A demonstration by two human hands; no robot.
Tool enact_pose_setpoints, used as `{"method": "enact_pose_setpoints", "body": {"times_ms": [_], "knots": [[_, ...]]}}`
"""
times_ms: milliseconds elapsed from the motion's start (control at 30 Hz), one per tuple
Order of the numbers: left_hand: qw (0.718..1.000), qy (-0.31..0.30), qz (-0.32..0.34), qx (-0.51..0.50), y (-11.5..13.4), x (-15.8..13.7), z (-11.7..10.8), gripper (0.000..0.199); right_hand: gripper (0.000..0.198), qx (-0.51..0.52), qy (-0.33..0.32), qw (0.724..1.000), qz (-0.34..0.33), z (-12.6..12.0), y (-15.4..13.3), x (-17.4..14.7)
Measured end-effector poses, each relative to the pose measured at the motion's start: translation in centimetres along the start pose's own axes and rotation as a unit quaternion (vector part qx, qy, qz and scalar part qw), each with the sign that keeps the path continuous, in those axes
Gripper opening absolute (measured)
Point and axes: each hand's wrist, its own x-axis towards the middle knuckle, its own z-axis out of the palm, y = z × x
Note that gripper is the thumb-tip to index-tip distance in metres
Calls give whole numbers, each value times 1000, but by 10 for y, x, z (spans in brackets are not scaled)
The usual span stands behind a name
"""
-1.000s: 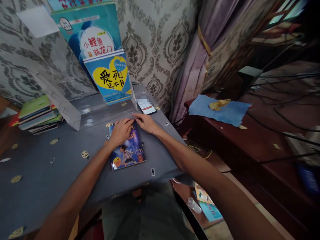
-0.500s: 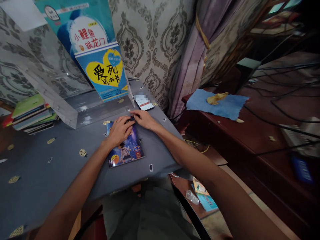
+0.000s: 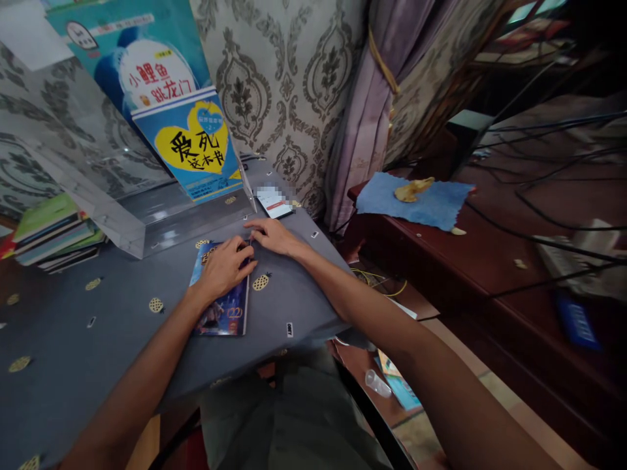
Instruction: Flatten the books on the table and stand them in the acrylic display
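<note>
I work from a single camera worn on the person's head, facing forward and steeply down at the paperback marked 22 (image 3: 220, 318). It sits above the near side of that paperback, close enough for me to read the number. My wide view takes in the lap (image 3: 289, 411) on the paperback's near side, the damask wallpaper (image 3: 289, 72) beyond it, and the dark red wooden table (image 3: 441, 254) to its right.

left hand (image 3: 225, 266) palm down, right hand (image 3: 272, 236) close by, arms (image 3: 372, 313) outstretched
</note>
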Motion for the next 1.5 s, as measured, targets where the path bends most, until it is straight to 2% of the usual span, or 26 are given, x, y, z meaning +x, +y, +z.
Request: {"method": "enact_pose_setpoints", "body": {"times_ms": [100,233,333,600,767,1233,1500], "knots": [[999,-12,-48,22,10,-4,-7,11,38,25,-24,999,4,-2,-6,-3],[985,-26,-138,99,28,-9,-11,16,35,36,-55,998,2,-4,-11,-6],[975,-35,-169,137,37,-10,-11,19,34,35,-73,997,-11,-5,-12,-7],[968,-32,-205,144,45,-9,-12,25,35,24,-74,997,-11,-5,-13,-9],[966,-57,-212,140,47,-7,-16,29,35,31,-67,997,-9,-5,-14,-9],[968,-55,-233,71,33,-6,-28,34,37,35,-56,998,-14,-3,-7,-6],[963,-89,-246,69,37,-4,-35,35,37,86,-36,996,-13,-1,-6,-7]]}}
